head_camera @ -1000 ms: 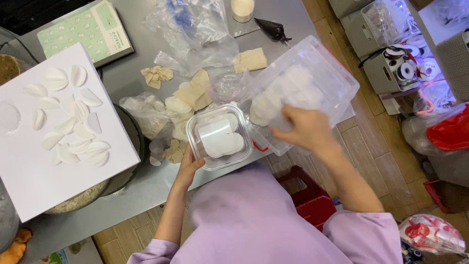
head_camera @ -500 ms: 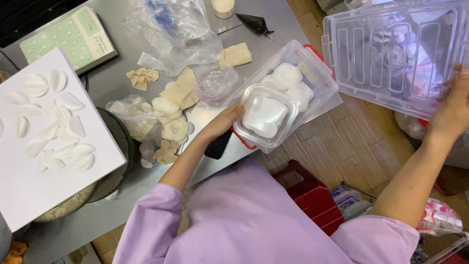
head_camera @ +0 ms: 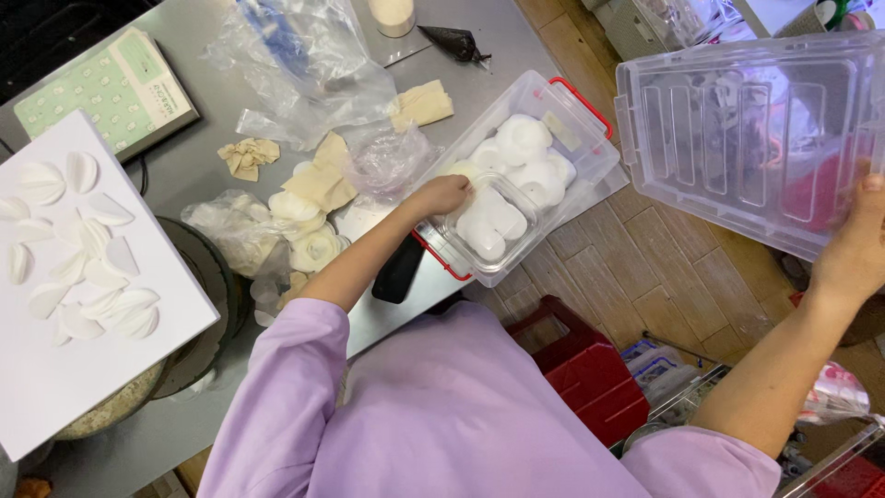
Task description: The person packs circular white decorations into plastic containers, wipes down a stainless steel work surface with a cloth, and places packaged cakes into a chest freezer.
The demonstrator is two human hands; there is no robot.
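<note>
Steel table (head_camera: 516, 37): left hand (head_camera: 442, 194) touching small tub (head_camera: 487, 231).

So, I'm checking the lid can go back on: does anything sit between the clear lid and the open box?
Nothing solid hangs between them. The right hand holds the clear lid off to the side over the floor. But the left hand and a small clear tub sit in the open box.

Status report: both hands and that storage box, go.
Left hand on small clear tub set inside open storage box. Right hand holds the clear lid off to the side, over the floor. Nothing blocks the box.
</note>
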